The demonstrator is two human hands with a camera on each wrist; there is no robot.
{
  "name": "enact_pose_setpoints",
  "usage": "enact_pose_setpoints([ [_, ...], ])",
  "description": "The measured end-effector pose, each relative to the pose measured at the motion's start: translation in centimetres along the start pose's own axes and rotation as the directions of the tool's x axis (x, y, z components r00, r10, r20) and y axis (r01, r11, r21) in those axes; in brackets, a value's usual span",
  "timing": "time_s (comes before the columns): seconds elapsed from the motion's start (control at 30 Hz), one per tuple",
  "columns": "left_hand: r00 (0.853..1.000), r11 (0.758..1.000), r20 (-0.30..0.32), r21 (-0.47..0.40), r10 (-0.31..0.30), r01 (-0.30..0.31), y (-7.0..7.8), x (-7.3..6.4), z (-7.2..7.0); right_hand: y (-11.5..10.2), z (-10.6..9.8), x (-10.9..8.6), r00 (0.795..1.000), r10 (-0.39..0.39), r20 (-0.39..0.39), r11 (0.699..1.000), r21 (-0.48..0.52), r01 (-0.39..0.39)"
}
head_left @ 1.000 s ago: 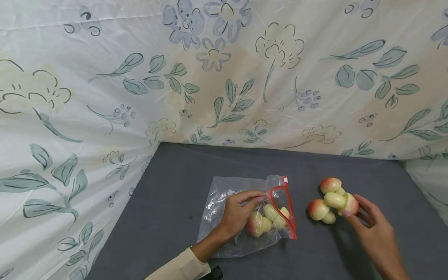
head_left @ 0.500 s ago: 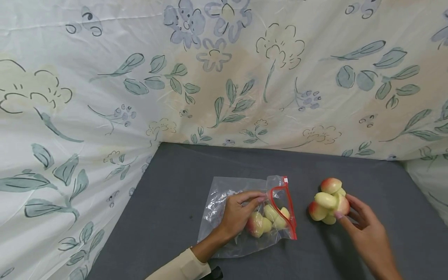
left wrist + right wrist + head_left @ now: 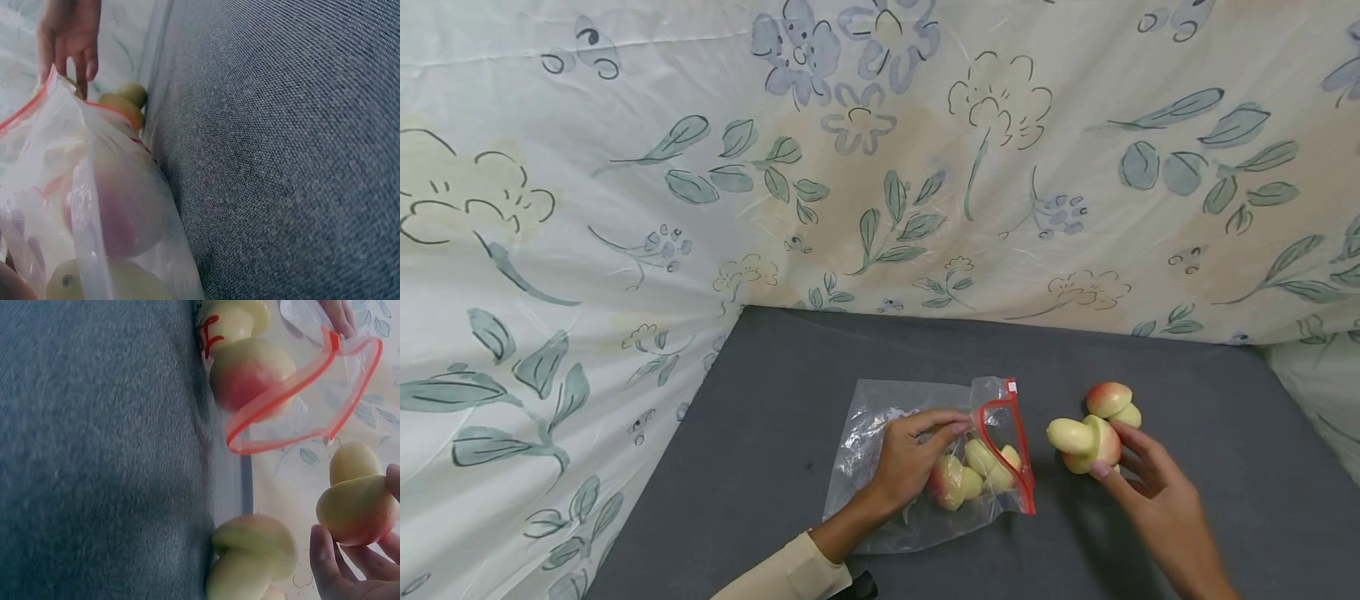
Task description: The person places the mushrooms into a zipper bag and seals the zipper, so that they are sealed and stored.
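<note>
While the right grip (image 3: 1161,496) pinches a mushroom-shaped piece (image 3: 1092,439) by its reddish cap, between the clear bag (image 3: 870,417) and the right edge of the bench (image 3: 1277,450), the stem points left at the bag's red-rimmed mouth, long axis roughly along the back edge. The left grip (image 3: 910,458), farther from the piece, pinches the bag's upper sheet just behind that rim. Two loose pieces (image 3: 1108,399) lie near the held one.
</note>
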State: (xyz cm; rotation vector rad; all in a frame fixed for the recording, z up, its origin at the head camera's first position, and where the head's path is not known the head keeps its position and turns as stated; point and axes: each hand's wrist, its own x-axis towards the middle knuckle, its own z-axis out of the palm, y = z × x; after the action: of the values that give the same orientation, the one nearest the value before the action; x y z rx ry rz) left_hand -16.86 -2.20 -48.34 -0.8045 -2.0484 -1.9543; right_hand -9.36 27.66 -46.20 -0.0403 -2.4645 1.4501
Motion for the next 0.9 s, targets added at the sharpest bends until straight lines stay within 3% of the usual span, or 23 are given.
enact_pose_setpoints([
  [0.47, 1.0, 1.0, 0.001, 0.007, -0.026, 0.026, 0.1, 0.1, 0.1, -1.3, 1.4, -0.3, 0.996, -0.036, 0.086, 0.998, 0.057, 0.031],
  [0.9, 0.999, 0.999, -0.003, -0.005, -0.042, 0.042, 0.3, 0.0, 0.0, -1.5, 2.7, -0.7, 0.994, -0.049, 0.094, 0.992, 0.117, 0.038],
])
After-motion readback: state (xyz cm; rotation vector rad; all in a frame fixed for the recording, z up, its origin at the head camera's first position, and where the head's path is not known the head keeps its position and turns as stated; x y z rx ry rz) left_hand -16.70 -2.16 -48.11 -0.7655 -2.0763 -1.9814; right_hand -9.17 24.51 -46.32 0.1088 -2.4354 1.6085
